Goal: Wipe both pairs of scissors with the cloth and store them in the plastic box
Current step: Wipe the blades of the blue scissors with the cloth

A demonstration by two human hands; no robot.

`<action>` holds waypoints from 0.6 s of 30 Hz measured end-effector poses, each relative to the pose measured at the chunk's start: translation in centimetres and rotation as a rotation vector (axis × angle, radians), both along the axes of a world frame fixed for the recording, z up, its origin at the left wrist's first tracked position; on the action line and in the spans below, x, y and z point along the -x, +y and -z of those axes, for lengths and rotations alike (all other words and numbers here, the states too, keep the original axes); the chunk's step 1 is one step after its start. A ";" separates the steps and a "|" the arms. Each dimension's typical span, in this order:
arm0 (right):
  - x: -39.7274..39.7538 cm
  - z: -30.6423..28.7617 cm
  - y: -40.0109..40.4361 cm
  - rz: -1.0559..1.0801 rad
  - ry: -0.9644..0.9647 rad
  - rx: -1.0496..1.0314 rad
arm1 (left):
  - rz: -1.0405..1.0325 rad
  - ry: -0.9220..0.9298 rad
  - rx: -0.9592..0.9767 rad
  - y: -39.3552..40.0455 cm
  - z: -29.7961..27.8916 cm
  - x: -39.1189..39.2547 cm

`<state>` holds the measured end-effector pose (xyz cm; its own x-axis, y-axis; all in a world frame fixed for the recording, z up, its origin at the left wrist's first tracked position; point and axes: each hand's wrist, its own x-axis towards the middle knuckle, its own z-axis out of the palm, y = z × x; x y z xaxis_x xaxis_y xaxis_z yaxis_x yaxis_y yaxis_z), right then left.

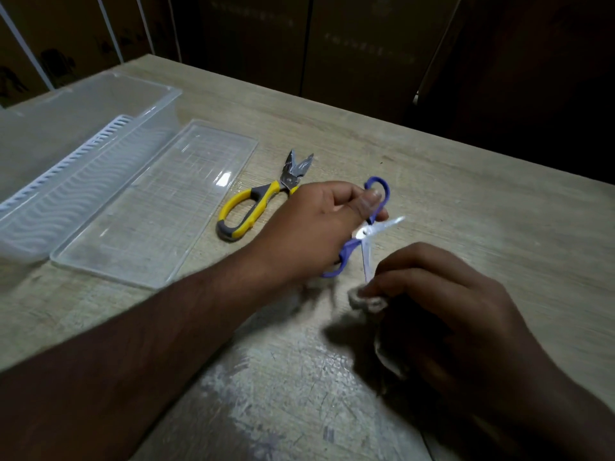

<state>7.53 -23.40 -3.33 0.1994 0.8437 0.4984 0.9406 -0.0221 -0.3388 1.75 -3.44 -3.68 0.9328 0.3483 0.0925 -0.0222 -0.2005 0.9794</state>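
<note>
A left hand (319,217) grips the purple scissors (361,232) by their handles above the table (466,181), blades splayed, while the right hand (442,304) pinches a cloth (366,302) around one blade. Light, rigid and likely slick, they are safest held at the handles. The yellow scissors (253,202) lie beside the open plastic box (83,141).

Both forearms are bare right up to the frame edge, no sleeves anywhere. Left hand (319,224) and right hand (452,314) have no gloves, rings or watch. Short thumbnail on the left one.

No lettering anywhere is clear enough to read
</note>
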 end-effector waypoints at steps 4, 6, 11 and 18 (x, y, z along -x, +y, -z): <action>-1.0 -0.8 -0.1 0.084 0.011 -0.032 | -0.072 -0.028 -0.011 0.7 -0.4 -0.3; -2.7 -0.8 0.1 0.158 0.192 -0.015 | -0.057 -0.059 -0.044 0.5 -0.2 -0.3; 0.2 -0.8 0.0 0.212 0.063 -0.100 | 0.032 -0.034 -0.022 -0.7 0.3 -0.2; -0.3 0.0 0.2 0.087 -0.081 -0.033 | 0.025 0.045 -0.015 -0.4 0.7 0.0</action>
<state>7.88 -23.18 -3.33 0.2295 0.8080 0.5427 0.9598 -0.0954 -0.2639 1.71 -3.87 -4.38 0.9444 0.3241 0.0553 0.0167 -0.2154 0.9764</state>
